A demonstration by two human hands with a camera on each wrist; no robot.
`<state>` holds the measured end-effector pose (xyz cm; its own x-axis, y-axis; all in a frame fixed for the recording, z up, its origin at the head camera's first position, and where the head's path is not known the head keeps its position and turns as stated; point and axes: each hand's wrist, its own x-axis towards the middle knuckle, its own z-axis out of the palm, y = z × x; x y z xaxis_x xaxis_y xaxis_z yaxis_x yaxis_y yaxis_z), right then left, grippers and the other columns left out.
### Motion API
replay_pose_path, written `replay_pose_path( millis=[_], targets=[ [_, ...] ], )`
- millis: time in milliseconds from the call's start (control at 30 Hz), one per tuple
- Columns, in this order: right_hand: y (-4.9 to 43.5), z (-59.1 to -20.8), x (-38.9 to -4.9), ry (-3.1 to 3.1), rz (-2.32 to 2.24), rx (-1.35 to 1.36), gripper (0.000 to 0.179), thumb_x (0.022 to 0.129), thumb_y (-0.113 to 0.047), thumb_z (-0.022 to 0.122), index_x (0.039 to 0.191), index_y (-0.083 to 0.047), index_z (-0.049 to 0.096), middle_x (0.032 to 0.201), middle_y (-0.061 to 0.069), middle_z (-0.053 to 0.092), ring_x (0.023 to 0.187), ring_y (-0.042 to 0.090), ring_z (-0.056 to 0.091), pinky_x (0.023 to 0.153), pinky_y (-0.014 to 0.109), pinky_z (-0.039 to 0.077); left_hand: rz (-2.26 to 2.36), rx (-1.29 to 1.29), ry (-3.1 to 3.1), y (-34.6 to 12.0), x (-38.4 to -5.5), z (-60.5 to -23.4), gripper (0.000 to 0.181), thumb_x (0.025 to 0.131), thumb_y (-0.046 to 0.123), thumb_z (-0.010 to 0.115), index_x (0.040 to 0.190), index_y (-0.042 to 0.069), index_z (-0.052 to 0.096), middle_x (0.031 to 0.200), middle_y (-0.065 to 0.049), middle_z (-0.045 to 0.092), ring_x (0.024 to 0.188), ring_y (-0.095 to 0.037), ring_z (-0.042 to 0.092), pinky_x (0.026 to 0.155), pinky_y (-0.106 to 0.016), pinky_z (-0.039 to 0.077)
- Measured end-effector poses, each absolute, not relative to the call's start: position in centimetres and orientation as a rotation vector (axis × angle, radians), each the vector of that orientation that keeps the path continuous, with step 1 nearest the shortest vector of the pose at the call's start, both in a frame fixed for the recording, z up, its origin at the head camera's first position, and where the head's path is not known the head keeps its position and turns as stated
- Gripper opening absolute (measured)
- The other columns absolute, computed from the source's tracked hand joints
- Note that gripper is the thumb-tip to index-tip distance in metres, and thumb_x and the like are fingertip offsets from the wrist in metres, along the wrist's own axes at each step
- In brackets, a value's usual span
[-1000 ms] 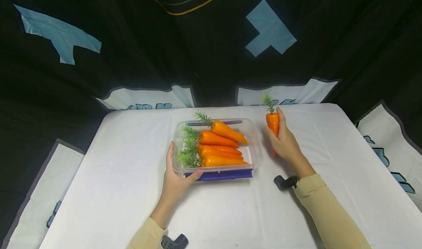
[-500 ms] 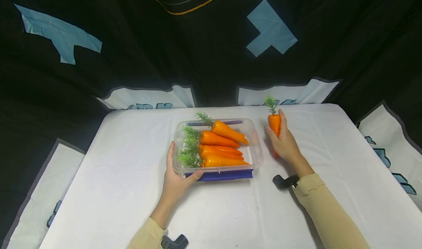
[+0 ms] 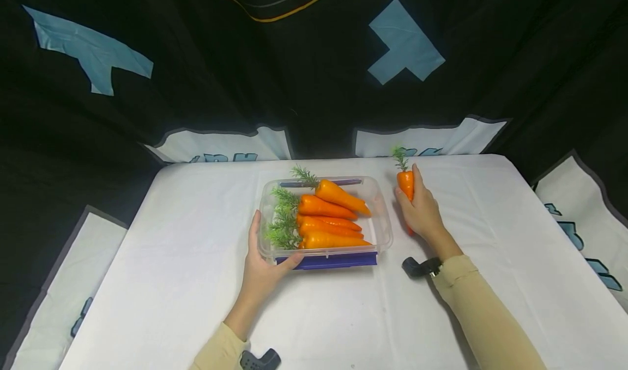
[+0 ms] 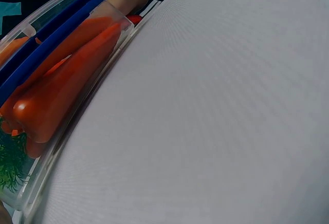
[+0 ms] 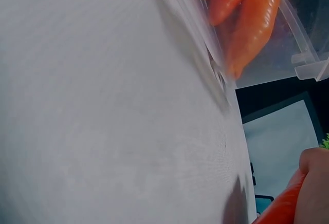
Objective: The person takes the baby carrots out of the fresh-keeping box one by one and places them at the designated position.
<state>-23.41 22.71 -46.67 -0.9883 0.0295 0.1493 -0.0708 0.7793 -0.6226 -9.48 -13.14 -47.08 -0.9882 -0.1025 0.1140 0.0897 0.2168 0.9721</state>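
Note:
A clear plastic food container (image 3: pixel 384 228) with blue side clips stands on the white table, holding several orange carrots (image 3: pixel 333 240) with green feathery tops. My left hand (image 3: pixel 262 272) grips its near left corner, thumb along the front rim and fingers along the left wall. To the right of the container, my right hand (image 3: pixel 421 209) holds another carrot (image 3: pixel 405 182) upright, its leafy top up and its tip pointing down beside the palm. In the right wrist view, part of that carrot (image 5: pixel 282 206) shows beside the thumb. Most of the left hand is outside the left wrist view.
The table (image 3: pixel 162 261) has a white cover. Behind it hangs a black curtain (image 3: pixel 294 76) with blue patches and white lower panels. A dark wrist camera (image 3: pixel 419 268) sits on the right wrist and another camera (image 3: pixel 260 360) on the left.
The right hand with its carrot has shifted very slightly, and its wrist has turned a little to the left. The left hand and the container stay in place.

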Motion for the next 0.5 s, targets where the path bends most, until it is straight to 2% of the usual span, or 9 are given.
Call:
replay_pose_path(
  millis=[267, 500],
  targets=[
    [22.32, -46.91, -23.79, -2.858, 0.883, 0.018, 0.075, 0.102, -0.045, 0.044, 0.161, -0.021, 0.005, 0.148, 0.023, 0.044, 0.108, 0.041, 0.046, 0.09, 0.053, 0.035, -1.89, 0.015, -2.318, -13.15, -9.46, -47.01, 0.117, 0.076, 0.026, 0.087, 0.158, 0.041, 0.006, 0.167, 0.008, 0.009, 0.153, -0.024, 0.016, 0.121, -0.06, 0.022],
    [22.24, -47.04, -24.05, -2.909, 0.826, 0.007, 0.074, 0.102, -0.045, 0.043, 0.161, -0.021, 0.006, 0.141, 0.024, 0.048, 0.106, 0.039, 0.045, 0.088, 0.052, 0.035, -1.884, 0.026, -2.321, -13.12, -9.46, -47.13, 0.117, 0.075, 0.026, 0.088, 0.159, 0.038, 0.006, 0.167, 0.009, 0.01, 0.153, -0.023, 0.017, 0.122, -0.06, 0.022]
  ],
)
